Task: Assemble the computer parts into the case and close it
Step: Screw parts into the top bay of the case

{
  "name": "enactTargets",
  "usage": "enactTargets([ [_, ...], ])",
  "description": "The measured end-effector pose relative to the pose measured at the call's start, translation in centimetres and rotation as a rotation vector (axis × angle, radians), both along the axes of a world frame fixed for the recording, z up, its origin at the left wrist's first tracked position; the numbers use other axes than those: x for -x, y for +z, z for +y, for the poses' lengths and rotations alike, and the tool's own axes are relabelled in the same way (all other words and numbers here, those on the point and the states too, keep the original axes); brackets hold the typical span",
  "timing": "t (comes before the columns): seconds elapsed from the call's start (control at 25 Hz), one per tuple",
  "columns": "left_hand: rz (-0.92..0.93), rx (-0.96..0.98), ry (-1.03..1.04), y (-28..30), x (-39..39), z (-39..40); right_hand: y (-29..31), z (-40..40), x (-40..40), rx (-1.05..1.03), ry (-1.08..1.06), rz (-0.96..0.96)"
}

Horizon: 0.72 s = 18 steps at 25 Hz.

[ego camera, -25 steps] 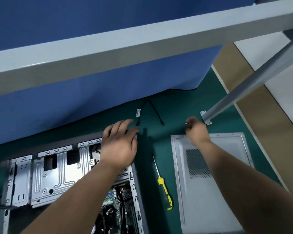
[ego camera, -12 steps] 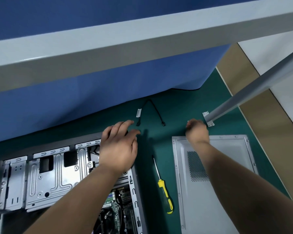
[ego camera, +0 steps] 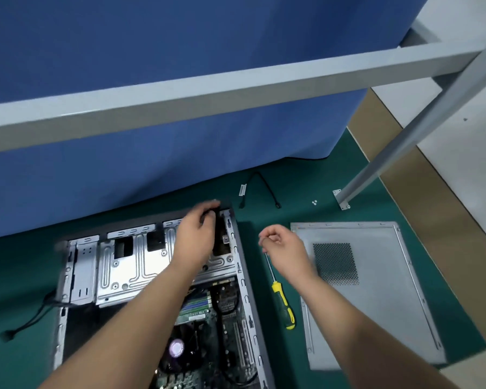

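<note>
The open case lies at lower centre of the frame. The left hand curls over its top right corner, gripping the rim. The right hand, mid-frame, pinches something too small to identify, probably a screw. Fastening seems underway; next it likely needs the screwdriver lying beside the side panel.

A strip of green tabletop runs between the open computer case and the flat side panel; a yellow-handled screwdriver lies along it. Beyond the case, a black cable, two small screws and a slanting frame leg stand before the blue partition. A grey crossbar spans overhead.
</note>
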<state>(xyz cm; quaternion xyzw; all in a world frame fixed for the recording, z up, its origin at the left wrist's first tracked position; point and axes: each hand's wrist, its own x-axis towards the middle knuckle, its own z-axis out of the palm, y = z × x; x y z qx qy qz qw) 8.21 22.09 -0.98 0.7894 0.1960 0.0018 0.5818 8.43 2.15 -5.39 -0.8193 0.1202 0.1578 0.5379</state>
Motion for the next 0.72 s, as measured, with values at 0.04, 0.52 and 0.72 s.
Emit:
enactTargets([
  [0.04,-0.004,-0.034,0.007,0.2,1.8,0.0,0.6,0.8,1.2,-0.066,-0.009,0.005],
  [0.52,0.084,0.449,-0.021,-0.7,12.1,-0.1,4.3,4.9,7.9,-0.375,-0.033,0.146],
  [0.72,0.113,0.572,0.032,-1.1,12.9,0.4,4.3,5.5,9.2,-0.49,-0.07,0.189],
])
